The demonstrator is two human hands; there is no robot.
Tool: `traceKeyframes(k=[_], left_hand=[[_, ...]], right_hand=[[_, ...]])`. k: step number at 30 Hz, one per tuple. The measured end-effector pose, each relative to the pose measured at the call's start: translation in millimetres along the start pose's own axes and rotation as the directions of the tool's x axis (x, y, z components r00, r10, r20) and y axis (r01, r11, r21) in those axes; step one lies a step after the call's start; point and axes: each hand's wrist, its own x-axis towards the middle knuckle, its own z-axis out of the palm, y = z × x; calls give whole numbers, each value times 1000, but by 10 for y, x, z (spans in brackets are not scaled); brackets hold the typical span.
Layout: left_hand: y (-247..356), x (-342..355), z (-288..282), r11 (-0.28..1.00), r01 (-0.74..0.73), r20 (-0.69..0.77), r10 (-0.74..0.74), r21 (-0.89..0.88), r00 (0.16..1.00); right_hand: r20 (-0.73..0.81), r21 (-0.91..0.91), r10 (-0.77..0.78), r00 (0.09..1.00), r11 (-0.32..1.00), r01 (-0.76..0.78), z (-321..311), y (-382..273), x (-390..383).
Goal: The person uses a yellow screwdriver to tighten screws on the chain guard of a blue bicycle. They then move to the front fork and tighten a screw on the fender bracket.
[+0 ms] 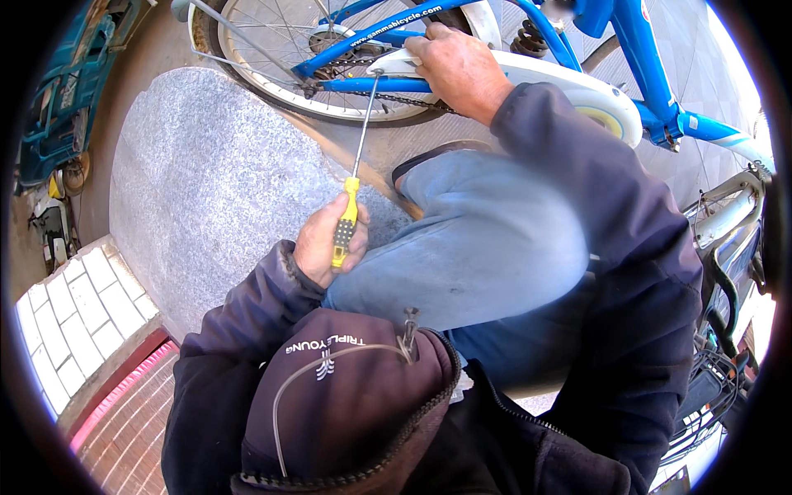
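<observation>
My left hand [318, 243] holds a screwdriver [346, 213] by its yellow, dark-patterned handle, just above my bent knee [462, 239]. Its long shaft reaches up to the rear end of a white chain guard [577, 107] on a blue bicycle [627, 58], where the tip meets a small fastener. My right hand [458, 70] has its fingers closed over the top of that guard, near the same end. Under the guard runs the dark chain [396, 99], and behind it stands the spoked rear wheel [247, 41].
A speckled stone slab [181, 181] lies to my left on the ground. Beyond it are teal metal items [66, 82], white tiles [82, 313] and a ridged mat [124, 412]. Another bicycle [734, 214] stands close on my right, with tangled cables [709, 379] lower down.
</observation>
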Motion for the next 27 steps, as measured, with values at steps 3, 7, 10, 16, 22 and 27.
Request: traceKeyframes(k=[3,7,10,16,22,27], left_hand=[[-33,3,35,994,2,-85,7,108,996],[-48,12,43,985,-9,-125,31,172,992],[-49,12,43,978,-17,-133,46,210,990],[-51,17,3,959,-35,-142,78,282,987],[10,21,47,930,-33,-183,107,365,977],[-8,83,-150,953,-28,-163,81,303,983]], right_hand=[[-6,-1,2,1000,1000,-2,-23,-7,-4],[-11,-17,-3,1000,1000,3,-28,-20,-11],[-2,-41,8,1000,999,-8,-3,-45,-3],[7,-38,-21,1000,999,21,-3,-39,30],[20,3,-42,999,999,42,45,50,24],[94,56,-44,995,998,39,11,72,41]])
